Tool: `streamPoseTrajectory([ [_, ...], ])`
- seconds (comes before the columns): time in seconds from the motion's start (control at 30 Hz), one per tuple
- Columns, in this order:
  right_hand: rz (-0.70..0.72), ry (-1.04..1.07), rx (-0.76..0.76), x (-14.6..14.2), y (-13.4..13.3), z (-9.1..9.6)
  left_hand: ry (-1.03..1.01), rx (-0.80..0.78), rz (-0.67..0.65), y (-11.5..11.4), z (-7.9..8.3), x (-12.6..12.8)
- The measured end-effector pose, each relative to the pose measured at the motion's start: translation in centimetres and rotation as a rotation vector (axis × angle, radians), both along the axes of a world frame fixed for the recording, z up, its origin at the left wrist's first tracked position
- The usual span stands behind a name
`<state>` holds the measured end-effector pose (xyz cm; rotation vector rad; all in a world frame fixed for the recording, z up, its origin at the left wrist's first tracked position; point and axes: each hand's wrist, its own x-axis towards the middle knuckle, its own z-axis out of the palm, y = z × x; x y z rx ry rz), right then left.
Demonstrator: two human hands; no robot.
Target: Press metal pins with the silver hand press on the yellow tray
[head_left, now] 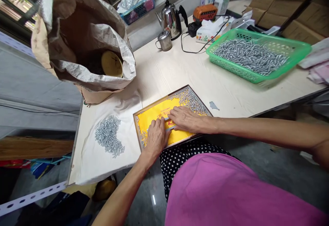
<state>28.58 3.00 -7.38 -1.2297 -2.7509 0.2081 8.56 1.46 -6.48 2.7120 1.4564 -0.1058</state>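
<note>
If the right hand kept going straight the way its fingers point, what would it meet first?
Most likely the left hand, whose fingertips lie just ahead of the right hand. Depth is unclear, so its upper fingers might pass clear.

and here comes the colour: a vivid magenta-pink top (218, 191), plain and softly creased, with black fabric (191, 152) beyond it, scattered with small white polka dots, right by the near edge of the table (177, 68)! forearms bare, left hand (155, 135) and right hand (184, 119) bare too!
</note>
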Motion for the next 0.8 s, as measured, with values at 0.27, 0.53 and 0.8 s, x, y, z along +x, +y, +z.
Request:
streamPoseTrajectory([
  [0.27, 0.035, 0.052, -0.025, -0.9, -1.2, -1.9, 0.061, -0.044, -0.003, -0.5, -0.1, 0.2],
  [0.53, -0.025, 0.050, -0.026, 0.3, 1.7, -0.8, -0.164, 0.072, -0.065, -2.0, -1.1, -0.3],
  [0.8, 0.097, 0.023, 0.121, -0.7, 6.8, -2.2, -0.254, -0.052, -0.109, -3.1, -1.1, 0.5],
])
